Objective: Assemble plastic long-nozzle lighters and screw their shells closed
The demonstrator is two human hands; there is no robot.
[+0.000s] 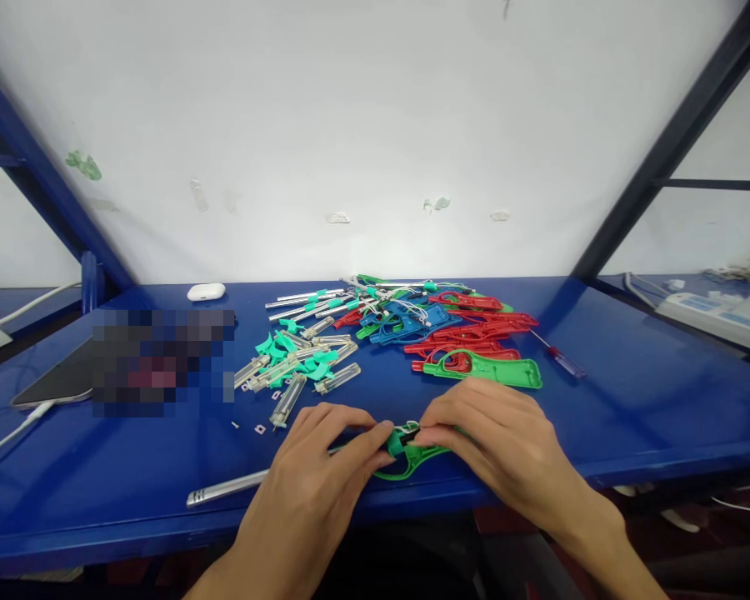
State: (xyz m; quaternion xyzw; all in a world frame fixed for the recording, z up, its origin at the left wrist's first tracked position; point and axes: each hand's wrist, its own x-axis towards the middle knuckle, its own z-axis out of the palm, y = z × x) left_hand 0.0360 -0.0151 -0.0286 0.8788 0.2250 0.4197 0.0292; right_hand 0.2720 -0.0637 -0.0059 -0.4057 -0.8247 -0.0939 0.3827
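Note:
My left hand (pixel 318 467) is closed at the front of the table, thumb and fingers pinching the trigger end of a green lighter shell (pixel 420 457) and a teal piece (pixel 396 442) in it. A metal lighter tube (pixel 228 488) sticks out to the left beneath that hand. My right hand (pixel 500 433) is closed on the shell's other end, its fingertips against a small black part (pixel 408 437) with a white wire beside it. The fingers hide much of the shell.
Behind my hands lie several clear fuel tanks (pixel 288 400), teal triggers (pixel 318 364), metal tubes (pixel 297 312), and red shells (pixel 475 337), blue shells (pixel 406 325) and a green shell (pixel 512 372). A screwdriver (pixel 566 362) rests at right. A white earbud case (pixel 206 292) and a phone (pixel 56 377) are at left.

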